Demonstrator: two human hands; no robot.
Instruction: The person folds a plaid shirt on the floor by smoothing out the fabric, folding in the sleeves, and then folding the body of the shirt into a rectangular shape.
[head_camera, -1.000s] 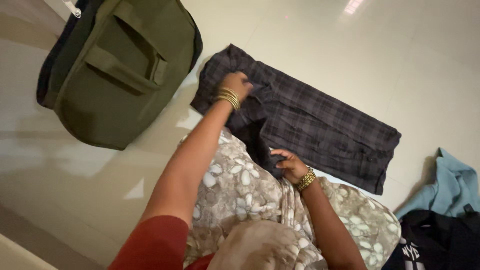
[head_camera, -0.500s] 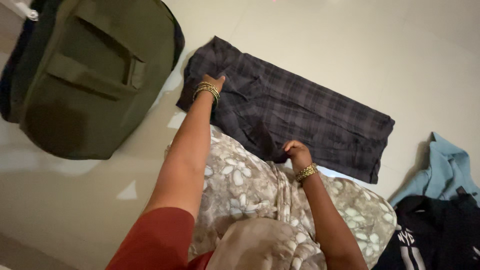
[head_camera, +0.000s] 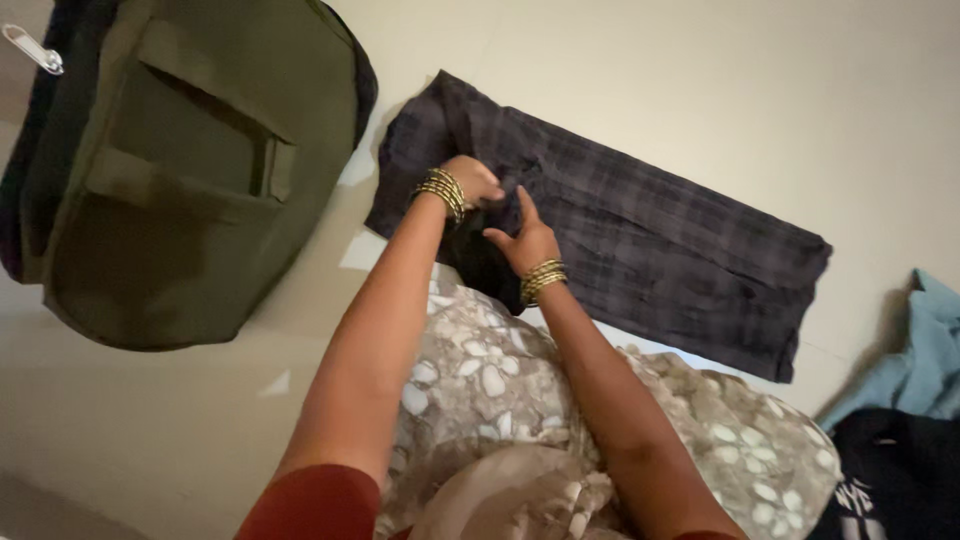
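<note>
Your left hand (head_camera: 472, 182) rests on the dark plaid garment (head_camera: 640, 230), its fingers curled down into the cloth near the garment's left end, and they look closed on a bunch of the fabric, though the grip itself is partly hidden by the knuckles. Your right hand (head_camera: 527, 238) sits just beside it, nearly touching, with the fingers spread and pointing up and the thumb out, pressed against the same cloth rather than clamped on it. Both wrists carry stacked gold bangles (head_camera: 441, 192). The plaid garment lies flat on the pale tiled floor (head_camera: 700, 90), stretched in a long strip from the upper left toward the lower right, with a darker fold of it bunched right below your hands. To the left of the garment, close to its end, lies a large olive-green bag (head_camera: 180, 170) with a strap and a flap pocket on its upper face. Your lap, covered in beige floral fabric (head_camera: 480, 380), touches the near edge of the garment. At the far right lie a light blue cloth (head_camera: 925, 360) and, below it, a black garment (head_camera: 890, 480) with pale print.
</note>
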